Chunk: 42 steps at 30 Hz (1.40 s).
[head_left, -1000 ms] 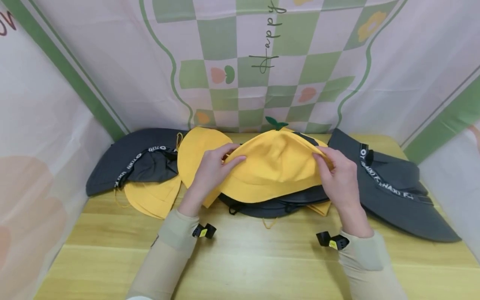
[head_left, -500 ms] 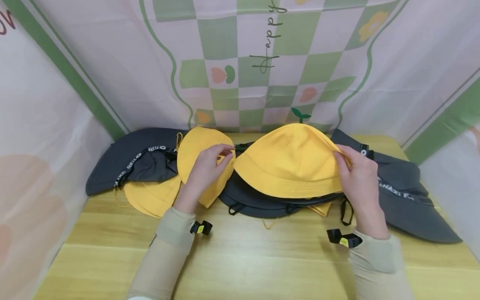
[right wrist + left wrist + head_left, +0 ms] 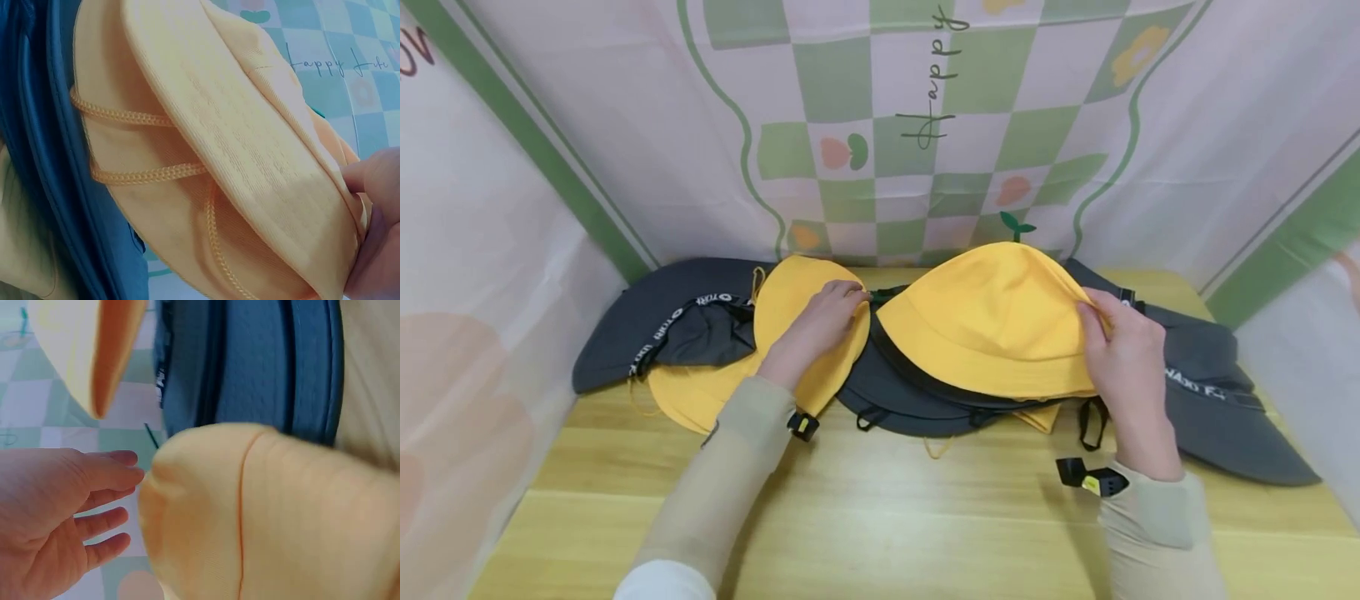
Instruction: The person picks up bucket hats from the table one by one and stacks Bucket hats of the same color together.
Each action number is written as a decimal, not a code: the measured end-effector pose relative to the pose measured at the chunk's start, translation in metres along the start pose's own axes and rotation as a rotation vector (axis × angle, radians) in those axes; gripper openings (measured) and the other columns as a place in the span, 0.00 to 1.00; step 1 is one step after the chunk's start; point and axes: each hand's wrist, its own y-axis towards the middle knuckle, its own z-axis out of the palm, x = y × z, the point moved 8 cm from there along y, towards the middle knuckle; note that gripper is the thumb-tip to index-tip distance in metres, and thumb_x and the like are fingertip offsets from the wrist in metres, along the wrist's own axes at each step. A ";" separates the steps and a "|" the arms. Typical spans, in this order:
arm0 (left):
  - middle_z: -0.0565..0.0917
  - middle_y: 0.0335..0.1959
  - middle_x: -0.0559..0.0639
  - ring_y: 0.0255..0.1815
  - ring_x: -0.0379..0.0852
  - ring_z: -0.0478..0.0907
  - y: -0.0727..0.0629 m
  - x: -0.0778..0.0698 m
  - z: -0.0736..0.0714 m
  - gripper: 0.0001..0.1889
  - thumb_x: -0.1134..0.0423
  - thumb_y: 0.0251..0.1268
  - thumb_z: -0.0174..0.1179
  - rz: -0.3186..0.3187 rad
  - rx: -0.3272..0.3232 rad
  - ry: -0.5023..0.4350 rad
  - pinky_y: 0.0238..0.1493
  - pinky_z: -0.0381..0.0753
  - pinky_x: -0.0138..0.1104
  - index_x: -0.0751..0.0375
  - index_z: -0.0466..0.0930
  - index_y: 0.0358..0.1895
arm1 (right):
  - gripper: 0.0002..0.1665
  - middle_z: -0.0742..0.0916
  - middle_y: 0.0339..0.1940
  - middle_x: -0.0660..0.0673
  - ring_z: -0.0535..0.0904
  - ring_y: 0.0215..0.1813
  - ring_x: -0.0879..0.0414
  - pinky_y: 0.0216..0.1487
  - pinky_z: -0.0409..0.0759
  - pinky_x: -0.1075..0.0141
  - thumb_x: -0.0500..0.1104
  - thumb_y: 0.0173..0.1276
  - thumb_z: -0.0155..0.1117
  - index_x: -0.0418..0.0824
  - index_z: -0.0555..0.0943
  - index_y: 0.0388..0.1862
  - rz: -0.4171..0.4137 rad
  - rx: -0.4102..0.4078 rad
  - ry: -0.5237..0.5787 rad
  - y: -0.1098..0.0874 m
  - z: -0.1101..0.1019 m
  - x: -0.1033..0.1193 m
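My right hand [image 3: 1126, 367] pinches the right edge of a yellow bucket hat [image 3: 988, 325] with a green sprout [image 3: 1017, 227] on its crown. In the right wrist view, the hat's underside [image 3: 244, 162] and looped yellow cord [image 3: 140, 117] show. This hat is held over a stack of dark hats [image 3: 910, 404]. My left hand [image 3: 823, 323] is over another yellow hat [image 3: 786, 292] left of the stack. In the left wrist view, its loosely bent fingers [image 3: 103, 522] hold nothing, the fingertips right by that hat's rounded edge [image 3: 194, 500].
A dark wide-brimmed hat [image 3: 655, 283] with a lettered band lies at the far left, a yellow hat piece [image 3: 707, 396] below it. Another dark lettered hat [image 3: 1232, 425] lies at the right. A printed cloth [image 3: 910, 200] backs the wooden table [image 3: 880, 517].
My left hand has let go of the sprout hat and moved left over the other yellow hat. My right hand has carried the sprout hat to the right, its left side hanging free.
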 end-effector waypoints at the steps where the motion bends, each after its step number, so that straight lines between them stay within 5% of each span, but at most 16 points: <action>1: 0.71 0.71 0.58 0.75 0.58 0.64 0.003 0.001 0.002 0.20 0.69 0.75 0.53 -0.008 0.024 0.017 0.70 0.70 0.52 0.57 0.74 0.67 | 0.16 0.86 0.51 0.27 0.82 0.53 0.29 0.56 0.76 0.38 0.39 0.77 0.56 0.32 0.83 0.56 0.003 0.002 0.001 0.000 0.000 0.000; 7: 0.61 0.78 0.60 0.80 0.61 0.52 0.014 0.007 0.014 0.24 0.71 0.77 0.49 -0.049 0.141 0.093 0.77 0.60 0.55 0.56 0.68 0.73 | 0.17 0.86 0.52 0.28 0.82 0.53 0.30 0.55 0.76 0.38 0.40 0.78 0.55 0.33 0.83 0.57 0.019 0.026 0.022 -0.001 0.001 -0.002; 15: 0.55 0.79 0.63 0.81 0.61 0.49 0.019 0.008 0.022 0.22 0.72 0.79 0.44 -0.052 0.158 0.080 0.77 0.60 0.53 0.57 0.66 0.72 | 0.18 0.86 0.52 0.28 0.82 0.49 0.31 0.50 0.76 0.41 0.42 0.79 0.54 0.34 0.82 0.57 0.012 0.059 0.040 -0.003 0.007 -0.001; 25: 0.62 0.74 0.67 0.76 0.62 0.62 0.021 0.010 0.022 0.15 0.77 0.77 0.44 -0.023 0.056 -0.025 0.72 0.70 0.48 0.63 0.70 0.60 | 0.18 0.86 0.52 0.28 0.82 0.50 0.31 0.50 0.76 0.40 0.42 0.79 0.54 0.34 0.82 0.57 0.007 0.053 0.047 -0.002 0.008 -0.002; 30: 0.67 0.70 0.64 0.68 0.58 0.71 0.022 0.016 0.020 0.11 0.75 0.75 0.48 -0.057 0.007 -0.027 0.63 0.77 0.45 0.63 0.72 0.55 | 0.18 0.86 0.52 0.28 0.83 0.47 0.32 0.47 0.76 0.42 0.42 0.79 0.54 0.34 0.82 0.57 0.009 0.050 0.039 -0.002 0.009 -0.004; 42: 0.73 0.64 0.55 0.61 0.57 0.75 0.006 0.024 0.004 0.06 0.68 0.74 0.55 -0.114 -0.126 -0.073 0.48 0.81 0.49 0.57 0.73 0.49 | 0.18 0.86 0.50 0.26 0.82 0.44 0.31 0.46 0.75 0.43 0.41 0.78 0.54 0.31 0.82 0.56 0.008 0.010 0.023 -0.001 0.005 -0.012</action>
